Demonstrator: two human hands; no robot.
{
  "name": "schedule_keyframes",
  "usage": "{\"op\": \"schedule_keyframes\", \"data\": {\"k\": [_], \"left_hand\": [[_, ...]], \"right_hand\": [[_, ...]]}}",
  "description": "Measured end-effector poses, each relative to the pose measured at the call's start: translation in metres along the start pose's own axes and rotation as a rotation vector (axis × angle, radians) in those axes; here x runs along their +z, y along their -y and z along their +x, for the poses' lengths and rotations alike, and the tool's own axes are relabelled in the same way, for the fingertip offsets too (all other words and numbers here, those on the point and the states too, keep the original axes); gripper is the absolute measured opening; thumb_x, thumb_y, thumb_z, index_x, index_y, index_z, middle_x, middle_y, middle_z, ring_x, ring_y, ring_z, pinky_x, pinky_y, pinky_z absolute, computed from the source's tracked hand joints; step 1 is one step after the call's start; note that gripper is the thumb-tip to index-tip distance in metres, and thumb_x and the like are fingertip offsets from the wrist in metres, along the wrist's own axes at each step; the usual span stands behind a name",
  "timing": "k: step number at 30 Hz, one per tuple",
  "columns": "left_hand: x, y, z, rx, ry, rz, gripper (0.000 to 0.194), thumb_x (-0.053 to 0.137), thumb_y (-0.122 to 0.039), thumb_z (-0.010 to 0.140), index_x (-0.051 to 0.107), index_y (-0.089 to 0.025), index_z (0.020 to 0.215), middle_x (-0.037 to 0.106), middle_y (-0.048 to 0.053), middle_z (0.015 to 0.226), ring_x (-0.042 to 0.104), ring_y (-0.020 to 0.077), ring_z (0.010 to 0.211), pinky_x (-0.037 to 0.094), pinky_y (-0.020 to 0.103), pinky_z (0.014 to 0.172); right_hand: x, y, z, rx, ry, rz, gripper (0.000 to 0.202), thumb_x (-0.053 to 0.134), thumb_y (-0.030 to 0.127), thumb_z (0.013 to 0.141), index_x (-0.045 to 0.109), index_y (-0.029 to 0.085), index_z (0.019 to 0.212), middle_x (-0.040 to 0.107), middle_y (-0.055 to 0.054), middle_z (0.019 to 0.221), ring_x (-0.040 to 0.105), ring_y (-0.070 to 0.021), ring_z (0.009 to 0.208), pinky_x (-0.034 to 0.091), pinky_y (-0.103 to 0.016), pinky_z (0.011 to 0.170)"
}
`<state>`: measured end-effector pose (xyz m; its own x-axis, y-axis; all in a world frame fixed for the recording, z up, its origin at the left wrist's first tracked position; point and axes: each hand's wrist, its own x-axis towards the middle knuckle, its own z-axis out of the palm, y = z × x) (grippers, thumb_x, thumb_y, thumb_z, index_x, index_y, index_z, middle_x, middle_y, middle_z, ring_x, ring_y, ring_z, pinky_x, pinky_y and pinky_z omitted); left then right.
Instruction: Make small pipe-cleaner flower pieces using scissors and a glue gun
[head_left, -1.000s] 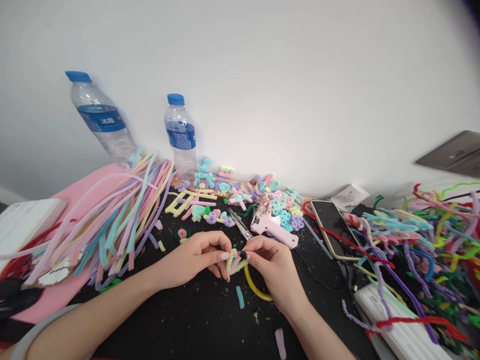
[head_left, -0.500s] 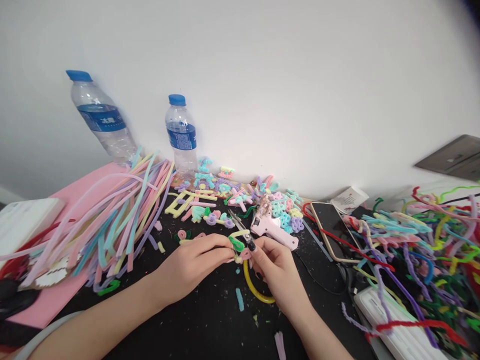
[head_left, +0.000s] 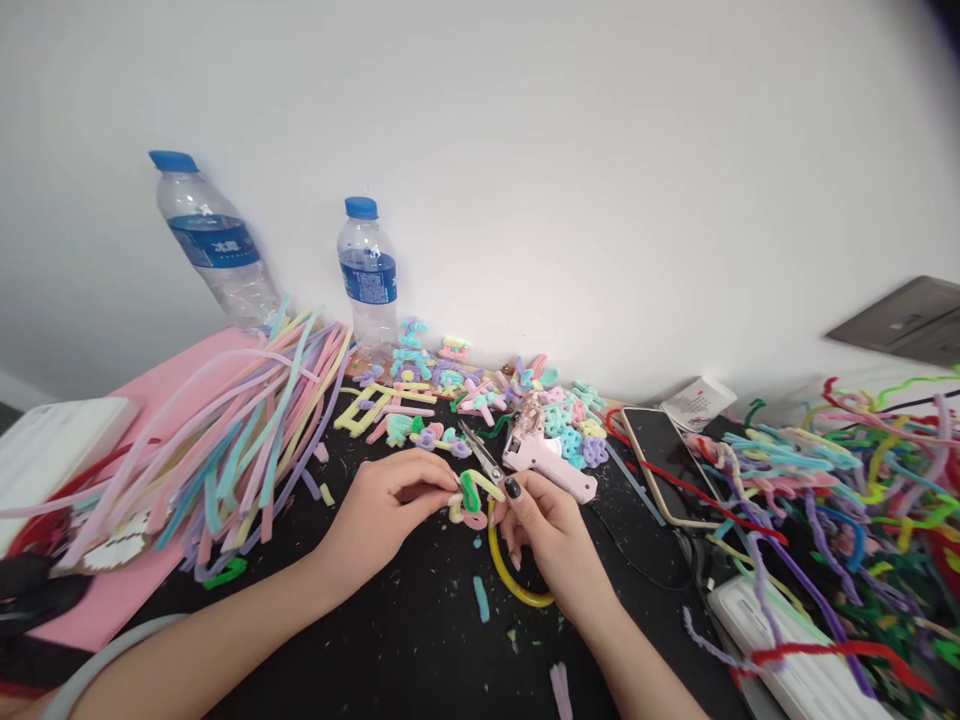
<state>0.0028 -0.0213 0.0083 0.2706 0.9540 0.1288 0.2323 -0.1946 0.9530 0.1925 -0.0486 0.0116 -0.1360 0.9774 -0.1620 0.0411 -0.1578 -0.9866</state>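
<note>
Between my hands is a small twisted pipe-cleaner piece (head_left: pixel 470 492) with green, pink and pale yellow loops. My left hand (head_left: pixel 394 505) pinches its left side with closed fingers. On the other side, my right hand (head_left: pixel 544 525) pinches the end of the pale yellow strand between thumb and finger. Just behind the piece lie scissors (head_left: pixel 480 450), blades pointing away to the left, with a yellow handle (head_left: pixel 517 590) looping out below my right hand. A pale pink glue gun (head_left: pixel 551 463) rests beyond my right hand.
Finished pipe-cleaner shapes (head_left: pixel 409 400) line the wall side. Long pastel pipe cleaners (head_left: pixel 277 420) are heaped on the left, with two water bottles (head_left: pixel 367 280) behind. To the right lie a phone (head_left: pixel 667 465), a white power strip (head_left: pixel 787 640) and tangled pipe cleaners (head_left: pixel 847 520). Scraps (head_left: pixel 481 600) dot the black table.
My hands have moved slightly apart. The pipe-cleaner piece has turned, showing more of its green and pink loops, and the yellow strand now stretches toward my right fingers.
</note>
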Motion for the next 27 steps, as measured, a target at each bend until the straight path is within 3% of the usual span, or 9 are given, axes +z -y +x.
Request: {"op": "schedule_keyframes", "data": {"k": [5, 10, 15, 20, 27], "left_hand": [[0.0015, 0.003, 0.0043, -0.236, 0.007, -0.269, 0.017, 0.07, -0.024, 0.072, 0.055, -0.019, 0.079, 0.062, 0.001, 0.08, 0.062, 0.0181, 0.082, 0.048, 0.028, 0.075], [0.0023, 0.003, 0.0048, -0.262, 0.031, -0.356, 0.023, 0.068, -0.025, 0.073, 0.054, -0.018, 0.09, 0.061, 0.003, 0.093, 0.06, 0.0185, 0.09, 0.048, 0.029, 0.08], [0.0027, 0.0008, 0.0062, -0.296, 0.15, -0.332, 0.029, 0.068, -0.021, 0.072, 0.057, -0.017, 0.099, 0.063, 0.005, 0.099, 0.06, 0.0187, 0.095, 0.048, 0.029, 0.083], [0.0037, 0.0027, 0.0054, -0.302, 0.267, -0.302, 0.019, 0.066, -0.024, 0.074, 0.058, -0.015, 0.088, 0.063, 0.003, 0.085, 0.061, 0.0171, 0.08, 0.051, 0.027, 0.068], [0.006, 0.0092, 0.0063, -0.357, 0.284, -0.357, 0.02, 0.071, -0.024, 0.071, 0.057, -0.015, 0.082, 0.064, -0.001, 0.074, 0.062, 0.0127, 0.07, 0.05, 0.024, 0.066]], "right_hand": [[0.0043, -0.0023, 0.0009, 0.022, -0.027, -0.135, 0.016, 0.068, 0.031, 0.071, 0.061, 0.018, 0.076, 0.053, 0.003, 0.058, 0.04, -0.0081, 0.044, 0.028, -0.02, 0.038], [0.0029, -0.0028, 0.0012, 0.015, -0.014, -0.118, 0.015, 0.063, 0.033, 0.076, 0.062, 0.018, 0.077, 0.05, 0.004, 0.055, 0.034, -0.0072, 0.041, 0.022, -0.02, 0.037], [-0.002, 0.0018, 0.0005, 0.071, -0.006, -0.036, 0.018, 0.059, 0.036, 0.079, 0.057, 0.019, 0.081, 0.05, 0.004, 0.06, 0.034, -0.0061, 0.042, 0.021, -0.019, 0.037], [-0.0051, 0.0011, 0.0017, 0.042, 0.02, -0.099, 0.02, 0.054, 0.036, 0.084, 0.056, 0.017, 0.079, 0.048, 0.004, 0.06, 0.035, -0.0071, 0.048, 0.025, -0.019, 0.042], [-0.0053, -0.0007, 0.0014, -0.061, 0.089, -0.319, 0.019, 0.048, 0.029, 0.088, 0.051, 0.017, 0.073, 0.042, 0.004, 0.06, 0.035, -0.0096, 0.054, 0.026, -0.022, 0.049]]}}
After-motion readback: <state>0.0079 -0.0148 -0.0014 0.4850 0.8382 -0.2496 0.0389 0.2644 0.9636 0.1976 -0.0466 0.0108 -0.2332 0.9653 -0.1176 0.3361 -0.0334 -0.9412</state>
